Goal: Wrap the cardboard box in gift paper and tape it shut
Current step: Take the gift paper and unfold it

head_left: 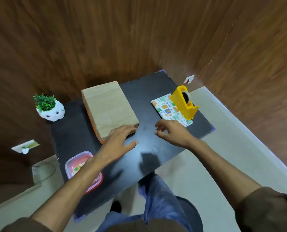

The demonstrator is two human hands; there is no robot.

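A flat tan cardboard box [109, 108] with an orange edge lies at the back middle of the black table [156, 96]. My left hand [118, 139] rests with straight fingers on the box's near right corner, thumb out over the table. Just right of that corner, my right hand [172, 132] hovers with loosely curled fingers and holds nothing. Folded gift paper [164, 108] with a colourful print lies at the right. A yellow tape dispenser [183, 102] stands on its far part.
A white owl pot with a green plant [48, 108] stands at the table's left back corner. A pink-lidded plastic container [79, 166] sits at the near left, partly under my left forearm. Wooden walls close in behind and to the right. Pale floor surrounds the table.
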